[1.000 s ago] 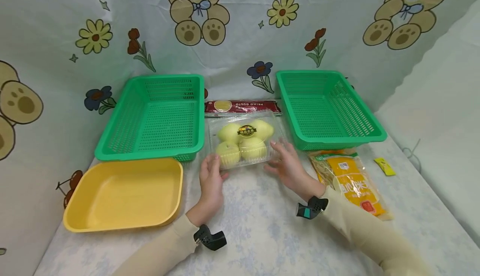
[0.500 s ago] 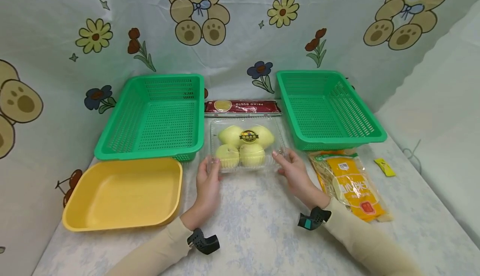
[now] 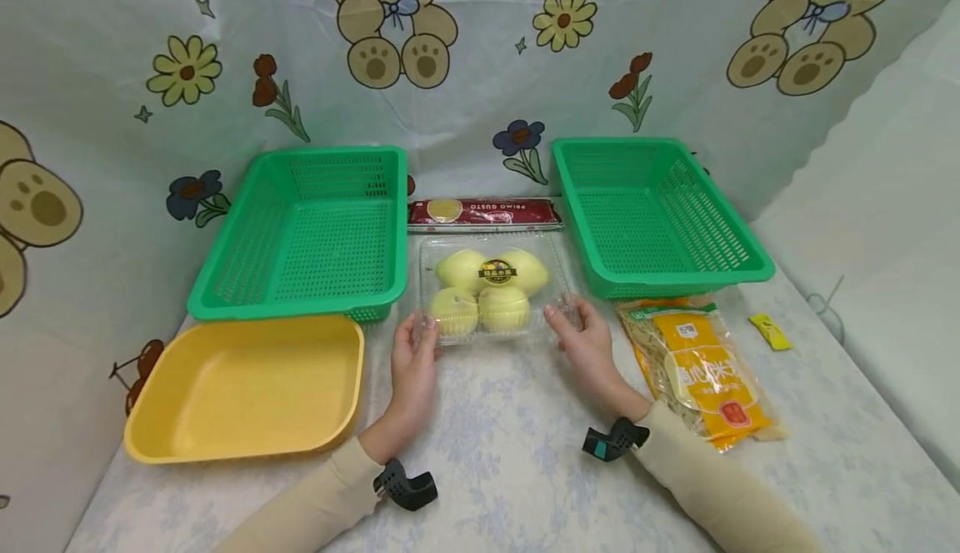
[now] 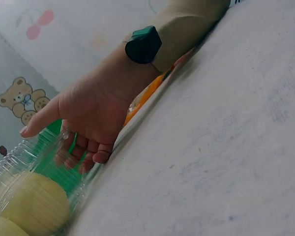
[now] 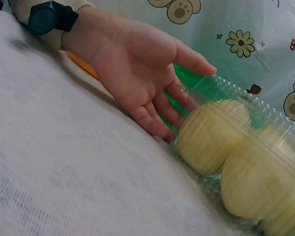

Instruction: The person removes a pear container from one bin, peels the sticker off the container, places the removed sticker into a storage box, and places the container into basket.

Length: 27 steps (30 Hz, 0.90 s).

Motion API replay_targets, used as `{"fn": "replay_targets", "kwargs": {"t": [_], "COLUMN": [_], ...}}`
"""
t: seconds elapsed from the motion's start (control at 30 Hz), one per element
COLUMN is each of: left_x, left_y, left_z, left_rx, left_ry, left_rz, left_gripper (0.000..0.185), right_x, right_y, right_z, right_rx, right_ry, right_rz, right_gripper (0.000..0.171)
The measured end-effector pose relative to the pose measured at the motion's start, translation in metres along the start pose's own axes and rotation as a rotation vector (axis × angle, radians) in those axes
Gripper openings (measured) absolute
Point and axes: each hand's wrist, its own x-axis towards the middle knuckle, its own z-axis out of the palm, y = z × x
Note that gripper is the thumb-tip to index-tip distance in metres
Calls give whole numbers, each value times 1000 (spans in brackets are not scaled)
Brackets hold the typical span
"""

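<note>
A clear plastic fruit box (image 3: 487, 286) with several yellow-green fruits sits on the table between two green baskets. My left hand (image 3: 423, 332) pinches its near left corner, thumb on top. My right hand (image 3: 562, 319) pinches the near right corner the same way. The left wrist view shows the right hand (image 4: 83, 128) with its thumb over the fruit box (image 4: 29, 196) rim and its fingers curled underneath. The right wrist view shows the left hand (image 5: 152, 73) holding the fruit box (image 5: 236, 157) likewise.
A green basket (image 3: 292, 307) stands at the left and another green basket (image 3: 675, 282) at the right. A yellow tray (image 3: 247, 450) lies front left. A red packet (image 3: 483, 213) lies behind the box; an orange noodle bag (image 3: 697, 369) and a small yellow sachet (image 3: 770, 332) lie right.
The box, skewed a second ago, now lies square to me. Both hands have closed in from beside it and taken hold of its near corners.
</note>
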Motion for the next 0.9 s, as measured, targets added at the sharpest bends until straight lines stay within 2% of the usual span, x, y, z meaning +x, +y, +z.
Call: {"fn": "replay_targets", "kwargs": {"t": [0.2, 0.4, 0.5, 0.67, 0.9], "left_x": [4, 5, 1, -8, -19], "left_y": [5, 4, 2, -2, -3], "left_z": [2, 3, 2, 1, -3], "left_rx": [-21, -35, -15, -5, 15], "left_ry": [30, 53, 58, 79, 54], "left_rz": [50, 66, 57, 51, 57], "left_gripper": [49, 43, 43, 41, 44], "right_x": [8, 9, 6, -1, -10], "right_y": [-4, -4, -1, 6, 9], "right_z": [3, 3, 4, 5, 5], "right_rx": [54, 109, 123, 167, 183], "right_ry": [35, 90, 117, 115, 111], "right_rz": [-70, -62, -54, -68, -51], "right_gripper": [45, 35, 35, 33, 30]}}
